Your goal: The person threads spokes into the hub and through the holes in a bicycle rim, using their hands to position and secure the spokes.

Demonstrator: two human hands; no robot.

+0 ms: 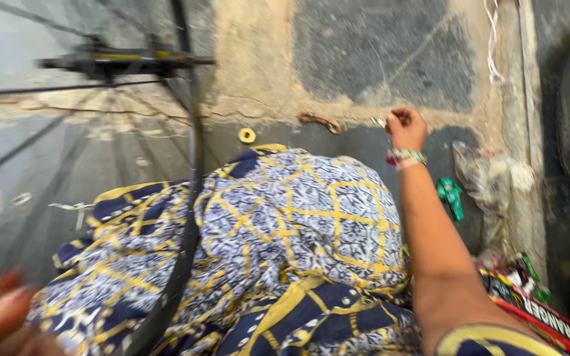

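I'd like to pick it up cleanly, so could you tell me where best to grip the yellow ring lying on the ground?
The yellow ring lies flat on the concrete ground, apart from the patterned cloth. Probably best to come from straight above and pinch across its outer rim, since its flat pose leaves little to hook from the side.

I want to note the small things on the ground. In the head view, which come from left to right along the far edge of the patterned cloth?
Yellow ring → rusty bent metal piece → right hand with a small metal part at its fingertips → green wrapper → crumpled clear plastic.
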